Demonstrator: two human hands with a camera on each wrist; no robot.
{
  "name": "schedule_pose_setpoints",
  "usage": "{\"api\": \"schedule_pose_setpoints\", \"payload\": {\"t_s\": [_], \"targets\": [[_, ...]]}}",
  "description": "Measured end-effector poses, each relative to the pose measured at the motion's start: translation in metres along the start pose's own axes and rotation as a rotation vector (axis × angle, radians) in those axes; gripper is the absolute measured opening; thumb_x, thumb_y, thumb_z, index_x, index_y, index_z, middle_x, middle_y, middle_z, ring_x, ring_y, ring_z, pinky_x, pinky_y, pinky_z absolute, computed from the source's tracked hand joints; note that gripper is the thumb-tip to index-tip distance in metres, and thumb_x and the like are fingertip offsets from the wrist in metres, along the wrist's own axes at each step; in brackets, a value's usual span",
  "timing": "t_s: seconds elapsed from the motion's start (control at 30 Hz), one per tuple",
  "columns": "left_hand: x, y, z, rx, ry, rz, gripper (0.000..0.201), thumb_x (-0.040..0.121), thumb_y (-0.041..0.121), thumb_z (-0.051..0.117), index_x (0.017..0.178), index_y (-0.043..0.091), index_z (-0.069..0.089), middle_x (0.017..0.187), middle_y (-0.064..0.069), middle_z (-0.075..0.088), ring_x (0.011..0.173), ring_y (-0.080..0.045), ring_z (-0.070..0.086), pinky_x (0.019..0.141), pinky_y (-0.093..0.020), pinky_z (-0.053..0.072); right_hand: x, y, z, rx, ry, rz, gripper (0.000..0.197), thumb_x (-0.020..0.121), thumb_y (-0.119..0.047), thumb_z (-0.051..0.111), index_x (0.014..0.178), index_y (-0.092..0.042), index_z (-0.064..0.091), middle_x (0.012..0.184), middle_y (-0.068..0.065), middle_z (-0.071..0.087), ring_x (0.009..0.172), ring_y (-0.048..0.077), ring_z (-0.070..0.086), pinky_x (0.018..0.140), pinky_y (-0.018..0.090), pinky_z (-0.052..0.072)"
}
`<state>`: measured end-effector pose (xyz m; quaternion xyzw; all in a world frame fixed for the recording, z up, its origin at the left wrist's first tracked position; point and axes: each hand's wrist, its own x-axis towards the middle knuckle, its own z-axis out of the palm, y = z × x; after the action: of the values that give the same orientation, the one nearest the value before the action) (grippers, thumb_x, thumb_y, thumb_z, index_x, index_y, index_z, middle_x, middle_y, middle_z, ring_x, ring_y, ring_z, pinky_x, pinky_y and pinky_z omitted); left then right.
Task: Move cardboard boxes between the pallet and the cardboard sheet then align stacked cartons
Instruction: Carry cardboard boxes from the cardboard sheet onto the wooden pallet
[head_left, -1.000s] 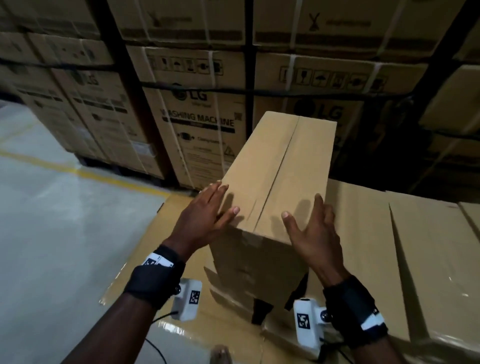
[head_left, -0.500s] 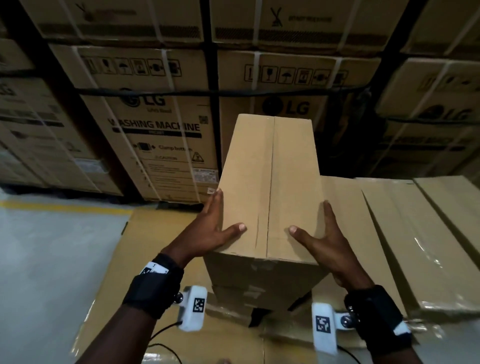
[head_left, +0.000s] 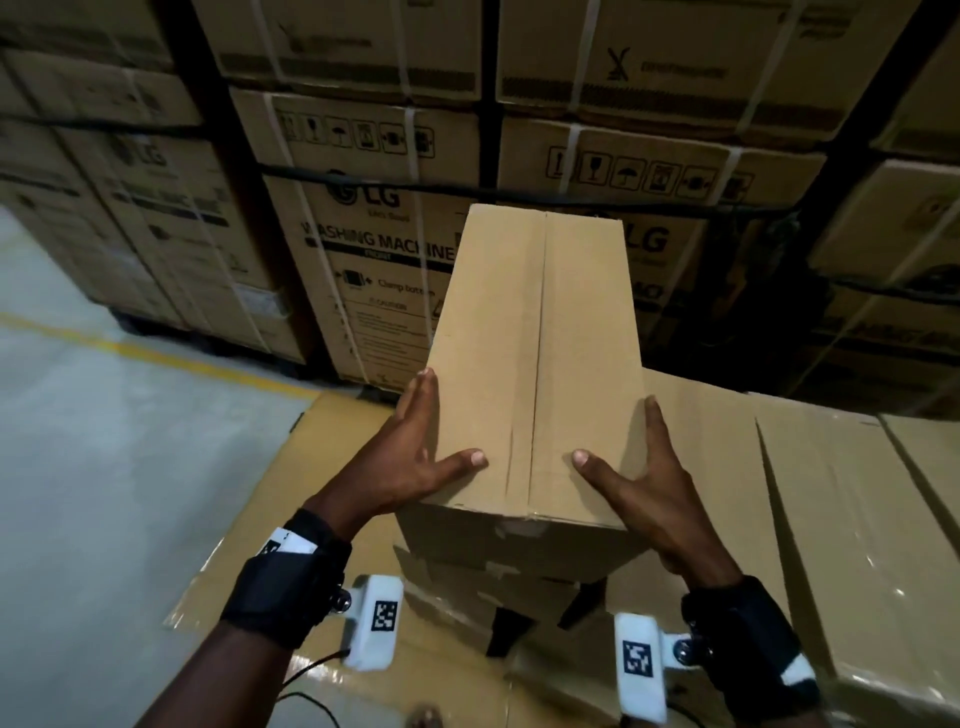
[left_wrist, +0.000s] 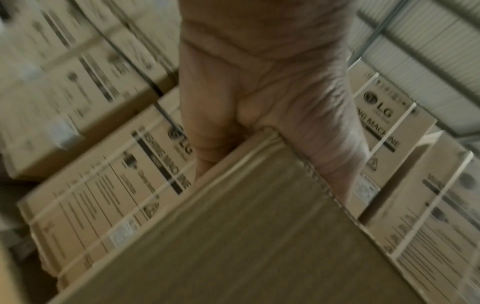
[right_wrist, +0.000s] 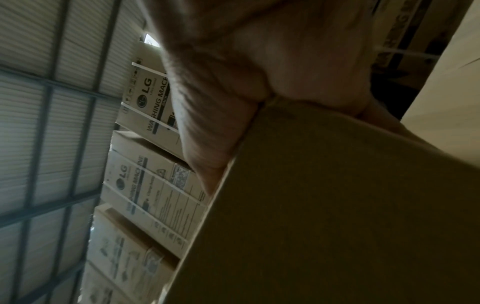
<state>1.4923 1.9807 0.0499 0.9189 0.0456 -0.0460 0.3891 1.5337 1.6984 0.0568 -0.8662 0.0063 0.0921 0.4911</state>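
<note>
A long plain cardboard box (head_left: 535, 353) lies lengthwise away from me on top of another carton (head_left: 483, 582). My left hand (head_left: 410, 457) lies flat along its left side with the thumb across the top. My right hand (head_left: 649, 478) mirrors it on the right side. In the left wrist view the box edge (left_wrist: 233, 236) sits in the web of the left hand (left_wrist: 259, 102). The right wrist view shows the same box (right_wrist: 337, 205) wedged against my right hand (right_wrist: 246, 92). Under the stack a shiny cardboard sheet (head_left: 322, 478) spreads to the left.
Strapped LG washing machine cartons (head_left: 374, 249) form a tall wall close behind the box. To the right lie long flat cartons (head_left: 841, 519), lower than the held box. Grey floor with a yellow line (head_left: 156, 353) lies to the left.
The box has swung from pointing slightly right to pointing straight ahead. Both hands have slid from its near top onto its sides, thumbs staying on top.
</note>
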Motion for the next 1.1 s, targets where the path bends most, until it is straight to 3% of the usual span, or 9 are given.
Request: {"api": "schedule_pose_setpoints", "payload": {"t_s": [0.17,0.33,0.43,0.57,0.67,0.83,0.97,1.03,1.1], "targets": [[-0.064,0.023,0.030,0.024,0.170,-0.064,0.123,0.077,0.076,0.061,0.158,0.025,-0.017,0.167,0.009,-0.016,0.151,-0.006,-0.006,0.114,-0.022,0.008,-0.018,0.012,-0.025,-0.019,-0.132,-0.120,0.113,0.078,-0.059,0.075,0.160,-0.044,-0.003,0.160,0.000,0.036,0.140,0.028,0.042,0.110,0.040,0.038],[-0.141,0.044,0.082,0.032,0.356,-0.171,0.132,0.068,0.091,0.051,0.159,0.021,-0.014,0.167,0.007,-0.013,0.152,-0.007,-0.005,0.119,-0.026,0.007,-0.045,0.039,-0.049,-0.023,-0.318,-0.243,0.113,0.082,-0.051,0.077,0.160,-0.040,-0.004,0.159,0.001,0.034,0.122,0.011,0.039,0.102,0.032,0.035],[-0.198,0.066,0.125,-0.004,0.464,-0.263,0.137,0.063,0.096,0.047,0.159,0.018,-0.013,0.168,0.004,-0.011,0.153,-0.008,-0.006,0.124,-0.032,0.008,-0.069,0.056,-0.065,-0.046,-0.444,-0.295,0.114,0.082,-0.050,0.078,0.160,-0.040,-0.004,0.157,0.001,0.036,0.126,0.014,0.041,0.101,0.032,0.035],[-0.264,0.090,0.172,-0.031,0.572,-0.390,0.132,0.067,0.092,0.050,0.159,0.021,-0.013,0.168,0.004,-0.010,0.153,-0.009,-0.003,0.124,-0.034,0.012,-0.098,0.075,-0.076,-0.058,-0.578,-0.389,0.112,0.079,-0.052,0.079,0.159,-0.043,0.001,0.132,-0.014,0.040,0.117,0.009,0.043,0.097,0.031,0.040],[-0.317,0.108,0.206,-0.063,0.676,-0.484,0.126,0.075,0.084,0.057,0.159,0.022,-0.014,0.168,0.006,-0.011,0.153,-0.007,-0.003,0.123,-0.031,0.011,-0.124,0.084,-0.079,-0.088,-0.689,-0.455,0.114,0.079,-0.053,0.079,0.159,-0.044,-0.002,0.134,-0.014,0.038,0.118,0.009,0.042,0.101,0.031,0.038],[-0.401,0.139,0.261,-0.063,0.824,-0.648,0.126,0.072,0.084,0.054,0.158,0.024,-0.016,0.168,0.007,-0.013,0.150,-0.002,-0.004,0.122,-0.028,0.011,-0.175,0.102,-0.072,-0.148,-0.850,-0.558,0.123,0.066,-0.076,0.077,0.156,-0.051,-0.004,0.158,-0.002,0.036,0.137,0.022,0.044,0.114,0.050,0.039],[-0.471,0.179,0.316,-0.110,0.944,-0.787,0.124,0.077,0.075,0.063,0.157,0.027,-0.018,0.167,0.010,-0.015,0.144,0.002,-0.001,0.118,-0.025,0.013,-0.228,0.125,-0.070,-0.142,-1.056,-0.647,0.121,0.067,-0.067,0.083,0.157,-0.050,0.004,0.157,0.000,0.039,0.137,0.025,0.047,0.110,0.061,0.042],[-0.507,0.199,0.350,-0.123,1.004,-0.849,0.123,0.078,0.073,0.065,0.157,0.028,-0.017,0.167,0.012,-0.015,0.143,0.010,-0.005,0.115,-0.018,0.009,-0.258,0.140,-0.075,-0.151,-1.120,-0.691,0.121,0.066,-0.069,0.084,0.156,-0.052,0.005,0.159,-0.004,0.036,0.138,0.020,0.044,0.113,0.056,0.040],[-0.543,0.223,0.386,-0.116,1.068,-0.906,0.124,0.075,0.077,0.062,0.158,0.028,-0.016,0.166,0.014,-0.014,0.133,0.026,-0.016,0.108,-0.004,0.002,-0.291,0.155,-0.088,-0.154,-1.186,-0.731,0.119,0.073,-0.059,0.083,0.159,-0.046,0.001,0.163,-0.007,0.029,0.137,0.011,0.036,0.114,0.040,0.034]]}}
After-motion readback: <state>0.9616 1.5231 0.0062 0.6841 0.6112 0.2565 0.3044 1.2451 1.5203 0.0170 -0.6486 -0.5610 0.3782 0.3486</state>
